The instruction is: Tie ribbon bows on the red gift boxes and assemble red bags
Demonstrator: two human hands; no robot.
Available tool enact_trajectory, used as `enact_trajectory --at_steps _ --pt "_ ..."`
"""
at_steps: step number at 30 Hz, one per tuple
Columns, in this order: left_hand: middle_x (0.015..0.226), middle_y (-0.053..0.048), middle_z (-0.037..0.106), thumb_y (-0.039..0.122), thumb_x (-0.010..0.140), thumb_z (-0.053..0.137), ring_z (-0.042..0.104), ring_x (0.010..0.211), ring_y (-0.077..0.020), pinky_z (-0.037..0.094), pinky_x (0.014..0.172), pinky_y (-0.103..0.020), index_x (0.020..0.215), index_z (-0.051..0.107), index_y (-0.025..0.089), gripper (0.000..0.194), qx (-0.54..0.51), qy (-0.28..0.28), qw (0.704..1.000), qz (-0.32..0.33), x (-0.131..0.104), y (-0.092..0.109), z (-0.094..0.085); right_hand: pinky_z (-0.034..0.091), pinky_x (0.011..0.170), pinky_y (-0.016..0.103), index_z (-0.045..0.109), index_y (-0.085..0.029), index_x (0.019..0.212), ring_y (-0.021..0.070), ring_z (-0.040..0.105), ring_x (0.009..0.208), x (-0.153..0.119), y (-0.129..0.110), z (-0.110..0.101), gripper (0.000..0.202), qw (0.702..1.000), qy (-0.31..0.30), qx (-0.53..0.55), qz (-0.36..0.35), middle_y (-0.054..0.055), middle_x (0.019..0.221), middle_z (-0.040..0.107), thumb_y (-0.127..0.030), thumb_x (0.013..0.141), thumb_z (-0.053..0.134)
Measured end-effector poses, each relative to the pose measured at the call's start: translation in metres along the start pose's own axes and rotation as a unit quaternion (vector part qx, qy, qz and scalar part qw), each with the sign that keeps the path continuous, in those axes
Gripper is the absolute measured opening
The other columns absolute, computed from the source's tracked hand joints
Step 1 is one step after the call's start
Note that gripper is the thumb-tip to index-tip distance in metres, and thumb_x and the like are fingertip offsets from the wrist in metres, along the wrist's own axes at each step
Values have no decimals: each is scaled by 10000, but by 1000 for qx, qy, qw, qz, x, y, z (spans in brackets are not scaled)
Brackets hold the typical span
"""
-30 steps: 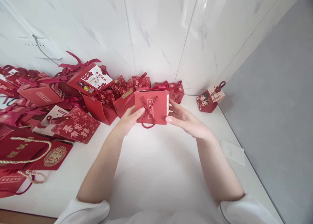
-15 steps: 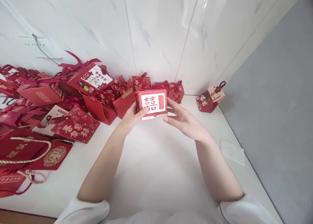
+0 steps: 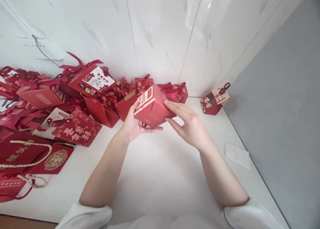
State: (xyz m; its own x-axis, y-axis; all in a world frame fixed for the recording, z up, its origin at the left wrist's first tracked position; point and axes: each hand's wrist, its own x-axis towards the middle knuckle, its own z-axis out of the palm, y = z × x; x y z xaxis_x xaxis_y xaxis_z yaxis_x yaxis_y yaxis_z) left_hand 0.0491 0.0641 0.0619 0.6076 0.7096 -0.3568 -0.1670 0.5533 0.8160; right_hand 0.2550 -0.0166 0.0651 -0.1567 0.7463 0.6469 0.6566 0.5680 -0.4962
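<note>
A red gift box (image 3: pixel 154 110) with a white-and-red printed face is held above the white tabletop, tilted so that a plain red side faces me. My left hand (image 3: pixel 133 125) supports it from the left and below, the thumb by the printed face and the fingers reaching under. At the right end, my right hand (image 3: pixel 188 122) grips the box with its fingers on top and its thumb lower down. A bit of red cord shows beneath the box near my left fingers. The far side of the box is hidden.
Many red gift boxes and bags, among them a flat red box with white characters (image 3: pixel 77 127) and a rope-handled bag (image 3: pixel 20 154), crowd the left. Smaller boxes line the wall behind. A cream-and-red box (image 3: pixel 215 100) stands at right, with a white paper (image 3: pixel 237 155) nearer me.
The gift box has been turned: its printed face now points to the left, and a plain red side has come into view. My left fingers have moved beneath it.
</note>
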Motion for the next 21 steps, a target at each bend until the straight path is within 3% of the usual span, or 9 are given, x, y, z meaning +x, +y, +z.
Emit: enact_trajectory --at_steps 6,9,14,21 --pt "889 -126 739 713 868 390 668 1083 -375 583 864 -461 1379 510 159 764 -60 -47 997 -13 3 -7 8 417 1117 500 394 -317 1483 264 480 1333 2 0 1 521 1000 7 -21 13 23 1438 529 -291 972 491" --pt "1005 -144 726 678 886 395 643 1137 -362 577 906 -449 1356 525 157 714 -94 -67 993 -23 5 -13 16 395 1132 517 364 -325 1500 279 451 1360 2 1 -1 537 999 8 -19 33 13 1464 501 -325 975 478" --pt "1263 -184 626 650 898 416 584 1227 -351 599 876 -395 1376 487 158 689 -118 -86 988 -49 7 -21 29 438 1096 496 437 -299 1463 275 502 1317 1 7 0 487 997 26 -49 57 23 1439 532 -338 978 466" --pt "1321 -173 591 633 901 442 537 1281 -347 615 818 -319 1378 478 168 667 -145 -87 984 -53 4 -23 32 453 1090 457 468 -287 1440 246 517 1304 1 9 0 466 996 32 -37 69 22 1431 540 -330 977 474"
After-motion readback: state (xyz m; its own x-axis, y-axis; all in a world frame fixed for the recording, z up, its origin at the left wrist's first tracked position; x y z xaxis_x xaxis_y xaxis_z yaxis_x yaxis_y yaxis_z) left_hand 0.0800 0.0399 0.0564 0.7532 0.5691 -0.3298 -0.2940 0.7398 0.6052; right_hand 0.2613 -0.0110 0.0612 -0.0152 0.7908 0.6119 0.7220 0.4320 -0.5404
